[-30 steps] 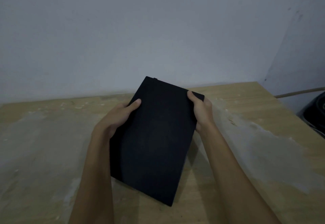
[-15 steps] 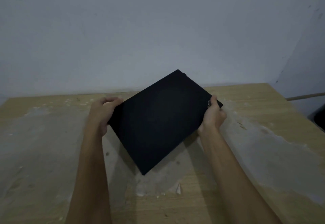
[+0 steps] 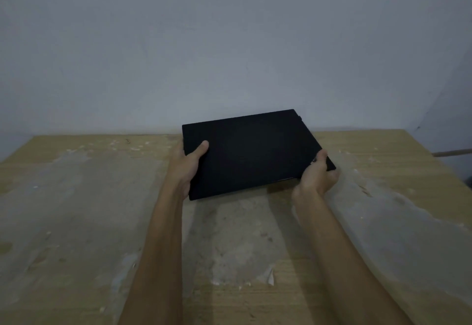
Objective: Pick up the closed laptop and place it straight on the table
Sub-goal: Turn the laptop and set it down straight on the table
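The closed black laptop (image 3: 255,153) hangs a little above the far middle of the wooden table (image 3: 76,222), its long side nearly parallel to the back wall, the right end slightly nearer me. My left hand (image 3: 187,169) grips its left edge, thumb on the lid. My right hand (image 3: 318,176) grips the near right corner from below, thumb on top. A shadow lies on the table under the laptop's near edge.
The tabletop is worn, with pale scuffed patches and flakes of peeling surface (image 3: 268,277). A grey wall (image 3: 229,44) stands right behind the table. The table's right edge runs past a dark object (image 3: 470,179) at the frame's right border.
The laptop has turned from pointing away from me to lying crosswise, and moved farther toward the wall and lower. Both hands kept hold and shifted along with it.
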{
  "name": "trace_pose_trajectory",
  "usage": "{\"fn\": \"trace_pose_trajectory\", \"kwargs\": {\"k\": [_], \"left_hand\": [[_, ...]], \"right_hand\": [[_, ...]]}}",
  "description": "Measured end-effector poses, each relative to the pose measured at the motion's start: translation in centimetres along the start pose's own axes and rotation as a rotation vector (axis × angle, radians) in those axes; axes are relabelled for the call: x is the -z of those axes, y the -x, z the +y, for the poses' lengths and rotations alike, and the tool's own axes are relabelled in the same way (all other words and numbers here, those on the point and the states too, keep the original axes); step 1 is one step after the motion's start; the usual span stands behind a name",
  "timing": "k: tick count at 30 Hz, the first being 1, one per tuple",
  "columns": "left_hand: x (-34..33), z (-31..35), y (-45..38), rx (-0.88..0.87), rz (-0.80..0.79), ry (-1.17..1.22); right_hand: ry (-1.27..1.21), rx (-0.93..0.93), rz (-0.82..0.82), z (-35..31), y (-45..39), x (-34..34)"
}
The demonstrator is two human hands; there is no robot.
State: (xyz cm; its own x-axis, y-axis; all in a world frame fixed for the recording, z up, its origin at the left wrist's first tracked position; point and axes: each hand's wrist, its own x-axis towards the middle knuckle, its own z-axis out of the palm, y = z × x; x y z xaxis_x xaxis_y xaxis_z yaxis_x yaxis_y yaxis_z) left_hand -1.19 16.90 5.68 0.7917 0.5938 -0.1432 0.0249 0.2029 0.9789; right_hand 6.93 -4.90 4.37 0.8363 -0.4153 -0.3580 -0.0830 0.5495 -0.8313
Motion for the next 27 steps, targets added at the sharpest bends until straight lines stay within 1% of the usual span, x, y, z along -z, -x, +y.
{"fn": "trace_pose_trajectory", "kwargs": {"k": [1,4,7,10,11,12,14,17,20,27], "left_hand": [[0.4,-0.1,-0.2,0.001,0.015,-0.003],[2.5,-0.2,-0.9,0.021,0.043,-0.022],[5.0,-0.4,-1.4,0.077,0.02,-0.057],[6.2,-0.3,-1.4,0.112,-0.035,-0.11],[6.4,-0.3,-1.4,0.11,-0.042,-0.113],[6.4,-0.3,-1.5,0.104,-0.045,-0.118],[6.4,-0.5,-1.7,0.076,-0.039,-0.148],[6.0,-0.8,-2.3,0.005,0.015,-0.241],[5.5,-1.4,-2.7,-0.05,0.065,-0.278],[5.4,-2.7,-3.3,-0.12,0.124,-0.344]], "right_hand": [[0.067,-0.028,-0.049,-0.1,-0.4,0.2],[0.298,-0.119,-0.269,-0.9,-2.0,0.8],[0.571,-0.084,-0.493,-1.4,-2.6,1.1],[0.644,-0.066,-0.681,-1.2,-2.4,0.9],[0.653,-0.072,-0.718,-1.0,-2.4,0.9],[0.666,-0.076,-0.734,-0.9,-2.5,0.8],[0.69,-0.07,-0.704,-0.5,-2.8,0.8],[0.732,0.038,-0.621,0.7,-3.5,0.8],[0.782,0.14,-0.57,1.5,-4.3,0.9],[0.857,0.288,-0.564,2.4,-5.1,1.2]]}}
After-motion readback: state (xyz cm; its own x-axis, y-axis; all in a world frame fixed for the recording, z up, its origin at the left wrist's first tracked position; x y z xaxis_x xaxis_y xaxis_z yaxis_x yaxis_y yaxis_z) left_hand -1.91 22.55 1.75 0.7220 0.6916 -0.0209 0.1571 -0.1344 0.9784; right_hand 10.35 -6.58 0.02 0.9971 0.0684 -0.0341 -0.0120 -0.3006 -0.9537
